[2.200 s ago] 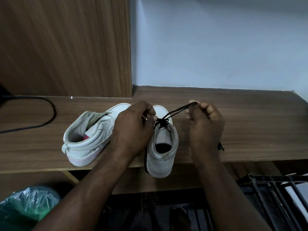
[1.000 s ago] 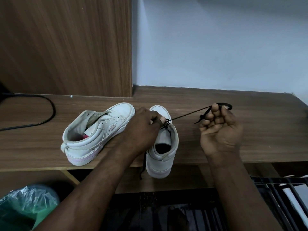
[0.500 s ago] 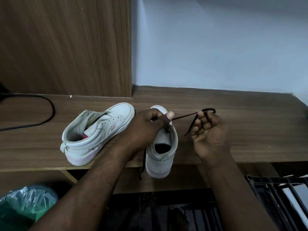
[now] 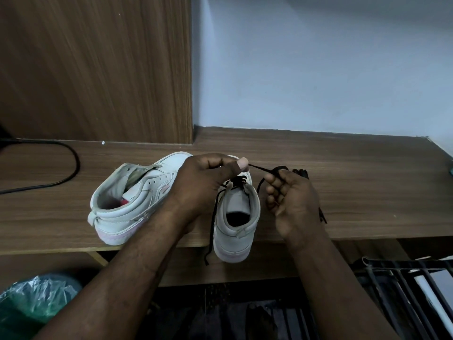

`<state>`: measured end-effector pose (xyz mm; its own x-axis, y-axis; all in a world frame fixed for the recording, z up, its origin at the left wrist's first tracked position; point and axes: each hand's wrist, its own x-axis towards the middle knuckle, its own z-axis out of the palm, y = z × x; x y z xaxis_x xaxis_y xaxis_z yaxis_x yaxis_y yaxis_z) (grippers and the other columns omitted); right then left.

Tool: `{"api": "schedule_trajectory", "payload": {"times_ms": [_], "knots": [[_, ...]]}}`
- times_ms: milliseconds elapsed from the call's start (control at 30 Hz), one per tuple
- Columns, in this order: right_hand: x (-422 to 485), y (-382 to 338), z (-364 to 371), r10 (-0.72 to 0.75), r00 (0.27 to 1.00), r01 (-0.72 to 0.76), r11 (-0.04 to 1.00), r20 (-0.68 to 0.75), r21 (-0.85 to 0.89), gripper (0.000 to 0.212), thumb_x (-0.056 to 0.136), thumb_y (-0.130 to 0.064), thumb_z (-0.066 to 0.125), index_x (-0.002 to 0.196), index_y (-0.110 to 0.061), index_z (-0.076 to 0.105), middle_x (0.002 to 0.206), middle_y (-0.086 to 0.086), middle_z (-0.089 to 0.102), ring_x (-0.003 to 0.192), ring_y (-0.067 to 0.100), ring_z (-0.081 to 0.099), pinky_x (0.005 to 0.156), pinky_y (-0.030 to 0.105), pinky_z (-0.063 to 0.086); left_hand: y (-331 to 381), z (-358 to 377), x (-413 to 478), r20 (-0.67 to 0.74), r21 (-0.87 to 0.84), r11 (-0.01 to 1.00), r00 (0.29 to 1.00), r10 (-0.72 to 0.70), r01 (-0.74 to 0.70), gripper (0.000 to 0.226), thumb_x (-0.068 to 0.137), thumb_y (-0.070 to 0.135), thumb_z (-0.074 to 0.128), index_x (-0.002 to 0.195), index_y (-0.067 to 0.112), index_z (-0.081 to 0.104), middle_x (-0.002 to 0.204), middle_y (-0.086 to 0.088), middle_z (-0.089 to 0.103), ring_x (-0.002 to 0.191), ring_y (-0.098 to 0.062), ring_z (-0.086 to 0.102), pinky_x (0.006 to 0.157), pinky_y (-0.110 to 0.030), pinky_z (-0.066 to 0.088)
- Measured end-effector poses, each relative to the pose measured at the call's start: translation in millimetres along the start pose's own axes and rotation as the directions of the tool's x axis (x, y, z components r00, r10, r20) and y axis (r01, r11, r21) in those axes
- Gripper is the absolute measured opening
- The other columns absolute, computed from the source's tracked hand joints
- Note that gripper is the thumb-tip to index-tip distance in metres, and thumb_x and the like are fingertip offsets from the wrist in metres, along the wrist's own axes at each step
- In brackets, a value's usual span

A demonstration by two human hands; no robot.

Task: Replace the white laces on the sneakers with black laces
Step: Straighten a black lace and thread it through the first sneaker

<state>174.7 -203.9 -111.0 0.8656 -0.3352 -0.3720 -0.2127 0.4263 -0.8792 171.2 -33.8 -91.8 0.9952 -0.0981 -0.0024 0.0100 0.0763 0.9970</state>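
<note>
Two white high-top sneakers stand on a wooden shelf. The left sneaker [image 4: 127,202] leans on its side with no lace visible. The right sneaker [image 4: 236,217] points away from me, heel over the shelf edge, with a black lace [image 4: 263,170] threaded near its toe. My left hand [image 4: 208,177] pinches the lace between thumb and forefinger above the shoe. My right hand [image 4: 291,200] holds the same lace looped over its curled fingers, just right of the shoe. One lace end [image 4: 210,231] hangs down the shoe's left side.
The wooden shelf [image 4: 355,192] runs right along a pale wall. A wood panel [image 4: 98,69] rises behind the left part. A black cable [image 4: 71,165] curves at the far left. A green plastic bag [image 4: 31,303] and a dark metal rack [image 4: 404,290] sit below.
My right hand, which had pulled the lace out to the right, has come back close to the shoe, slackening the lace. My left hand now pinches the lace higher up.
</note>
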Motion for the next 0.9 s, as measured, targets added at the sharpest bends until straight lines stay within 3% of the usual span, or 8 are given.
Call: {"api": "schedule_trajectory", "payload": {"times_ms": [67,133,267,400,567,667,800,900], "knots": [[1,0,-1,0.013,1.000,-0.013,1.000,-0.010,0.005,0.015,0.100,-0.017,0.052,0.091,-0.020,0.065,0.077,0.001,0.077,0.054,0.007,0.058,0.051,0.021,0.042,1,-2,2,-0.076,-0.013,1.000,0.997,0.013,-0.014,0.020,0.089,0.027,0.076,0.088,0.007,0.080,0.073,0.011,0.074,0.068,0.004,0.066,0.064,-0.009,0.046],[2,-1,-2,0.026,1.000,-0.026,1.000,-0.011,0.010,0.016,0.101,-0.018,0.052,0.091,-0.020,0.065,0.076,0.000,0.077,0.056,0.007,0.057,0.052,0.021,0.041,1,-6,5,-0.158,-0.048,0.999,0.987,0.006,-0.014,0.016,0.089,0.024,0.074,0.077,0.013,0.076,0.060,0.015,0.060,0.057,0.003,0.054,0.062,-0.020,0.040],[6,0,-4,0.063,0.998,-0.063,0.997,-0.006,0.049,0.016,0.103,-0.022,0.054,0.091,-0.022,0.064,0.075,-0.002,0.076,0.055,0.006,0.057,0.052,0.020,0.041,4,-16,8,-0.210,-0.213,0.977,0.976,-0.061,0.015,0.011,0.073,0.029,0.069,0.068,0.019,0.070,0.060,0.005,0.050,0.059,-0.007,0.046,0.063,-0.030,0.032],[11,1,-7,0.139,0.990,-0.140,0.978,0.015,0.154,0.014,0.104,-0.028,0.054,0.098,-0.019,0.063,0.074,-0.005,0.074,0.057,0.007,0.059,0.055,0.022,0.042,2,-17,7,-0.193,-0.142,0.990,0.981,-0.024,-0.004,0.016,0.076,0.030,0.071,0.069,0.019,0.079,0.052,0.005,0.038,0.056,-0.010,0.034,0.059,-0.031,0.027],[17,5,-9,0.154,0.988,-0.153,0.979,-0.001,0.135,0.019,0.106,-0.031,0.053,0.096,-0.019,0.064,0.070,-0.006,0.073,0.055,0.007,0.061,0.052,0.023,0.045,-1,-13,8,-0.165,-0.060,0.997,0.985,0.041,-0.052,0.014,0.086,0.015,0.076,0.087,0.001,0.079,0.050,0.014,0.059,0.046,0.004,0.051,0.049,-0.008,0.038],[20,4,-13,0.114,0.993,-0.115,0.991,-0.014,-0.069,0.025,0.104,-0.039,0.056,0.090,-0.020,0.064,0.060,-0.006,0.066,0.049,0.007,0.056,0.050,0.023,0.043,-1,-11,6,-0.158,-0.039,0.998,0.986,0.044,-0.051,0.013,0.083,0.013,0.080,0.084,-0.001,0.078,0.061,0.007,0.070,0.053,-0.001,0.061,0.055,-0.011,0.044],[19,5,-18,-0.226,0.971,0.140,0.804,-0.079,-0.578,0.050,0.095,-0.057,0.061,0.066,-0.016,0.057,0.052,-0.008,0.054,0.049,0.008,0.049,0.058,0.031,0.040,2,-12,4,-0.156,-0.005,1.000,0.988,-0.016,0.015,0.014,0.082,0.016,0.082,0.086,0.003,0.080,0.090,-0.010,0.080,0.095,-0.029,0.076,0.101,-0.045,0.055],[13,6,-15,-0.541,0.841,0.371,0.574,0.002,-0.730,0.050,0.093,-0.055,0.065,0.063,-0.020,0.047,0.051,-0.017,0.052,0.048,0.001,0.047,0.054,0.027,0.038,2,-10,5,-0.150,0.039,0.999,0.989,-0.019,0.025,0.009,0.081,0.017,0.083,0.083,0.008,0.081,0.089,-0.006,0.080,0.095,-0.024,0.076,0.103,-0.048,0.054]]}}
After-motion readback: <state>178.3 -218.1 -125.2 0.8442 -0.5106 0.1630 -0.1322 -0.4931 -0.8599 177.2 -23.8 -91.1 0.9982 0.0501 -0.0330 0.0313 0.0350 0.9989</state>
